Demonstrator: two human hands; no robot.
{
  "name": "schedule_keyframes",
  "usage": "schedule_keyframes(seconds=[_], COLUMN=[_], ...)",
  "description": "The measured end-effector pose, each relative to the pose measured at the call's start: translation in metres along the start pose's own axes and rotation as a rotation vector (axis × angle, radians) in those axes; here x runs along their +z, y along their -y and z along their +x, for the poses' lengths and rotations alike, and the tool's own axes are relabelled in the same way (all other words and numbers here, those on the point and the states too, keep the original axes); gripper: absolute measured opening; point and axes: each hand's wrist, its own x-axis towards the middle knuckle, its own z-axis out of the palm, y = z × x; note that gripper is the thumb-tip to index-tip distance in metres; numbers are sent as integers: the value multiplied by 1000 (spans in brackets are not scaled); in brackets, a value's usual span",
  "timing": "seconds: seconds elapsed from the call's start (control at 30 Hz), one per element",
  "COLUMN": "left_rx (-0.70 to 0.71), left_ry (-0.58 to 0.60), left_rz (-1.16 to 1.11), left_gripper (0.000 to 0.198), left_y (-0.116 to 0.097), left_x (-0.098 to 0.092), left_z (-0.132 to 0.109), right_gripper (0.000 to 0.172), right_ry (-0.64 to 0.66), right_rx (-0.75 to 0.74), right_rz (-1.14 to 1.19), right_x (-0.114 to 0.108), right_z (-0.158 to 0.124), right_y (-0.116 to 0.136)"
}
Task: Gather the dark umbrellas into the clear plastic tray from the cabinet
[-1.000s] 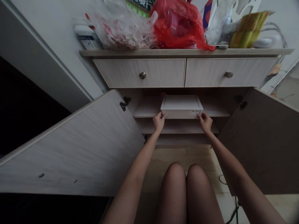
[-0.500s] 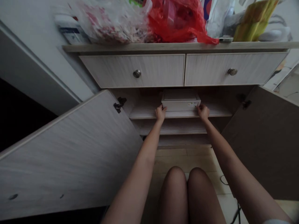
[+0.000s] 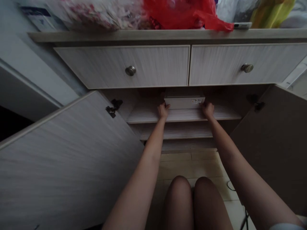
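A pale flat box (image 3: 183,103) with a small label on its front lies on the top shelf (image 3: 148,117) inside the cabinet. My left hand (image 3: 163,110) grips its front left corner, fingers closed around the edge. At the front right corner, beside the label, my right hand (image 3: 208,109) is closed on the box too. The back of the box is in shadow under the drawers, and some fingertips are hidden behind its sides.
Both cabinet doors stand wide, the left door (image 3: 79,159) and the right door (image 3: 271,147) flanking my arms. Above are two drawers with round knobs (image 3: 130,70). A red plastic bag (image 3: 182,14) and other bags crowd the cabinet top. Cables (image 3: 245,220) lie on the floor at right.
The box has slid deeper into the cabinet, away from the shelf's front edge, with both hands on it. My view has moved closer and tilted down.
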Motion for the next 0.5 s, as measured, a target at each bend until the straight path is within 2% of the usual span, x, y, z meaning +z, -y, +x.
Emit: schedule_keyframes(seconds=[0.2, 0.5], left_rx=[8, 27], left_ry=[-11, 14], left_rz=[80, 107], left_gripper=[20, 23], left_y=[4, 5], left_x=[7, 8], left_z=[11, 17], right_gripper=[28, 34], right_ry=[44, 41], right_rx=[10, 5], right_rz=[-41, -62], right_x=[7, 13], right_z=[12, 20], right_y=[0, -3])
